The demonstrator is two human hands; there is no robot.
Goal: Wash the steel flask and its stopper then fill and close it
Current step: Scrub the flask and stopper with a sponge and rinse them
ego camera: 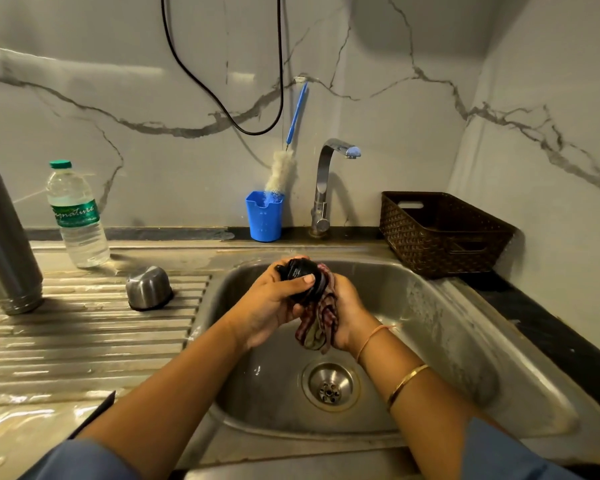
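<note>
- Over sink (413,341) bowl, centre: stopper (297,271), black, round, gripped by left hand (267,306), fingers curled beneath, thumb across top. Judged: held above the basin so drips fell inside.
- Right hand (347,306), touching stopper's right side: fingers closed round cloth (321,323), striped maroon/beige, wadded against stopper; loose end hung below both hands. Judged: wiping/scrubbing step. No suds seen; wet vs. dry, can't tell.
- Far L of left hand, at frame edge: steel flask (4,237), stood mouth-down on ribbed drainboard (84,341), prob. to drain. Not filled, not closed.
- Btwn flask & left hand: steel cup (148,287), also inverted on drainboard, dark rim at bottom. Likely flask's outer cap, draining.
- Up-left of hands, behind cup: water bottle (78,216), clear plastic, green cap, upright, approx. full. Green label w/ script reading "…ignature"; first letter unclear, small print illegible. Poss. the fill source, a judgement only.
- Beyond hands, at wall: blue cup (264,216) holding bottle brush (283,174), white bristles, blue handle leaning on wall; prob. parked by tap for quick reach. No writing seen.
- Beyond right hand: tap (326,188), no stream visible.
- Far R of right hand: brown basket (413,247) on counter, no label.
- Est. progress: stopper mid-clean; fill & close not yet done.
</note>
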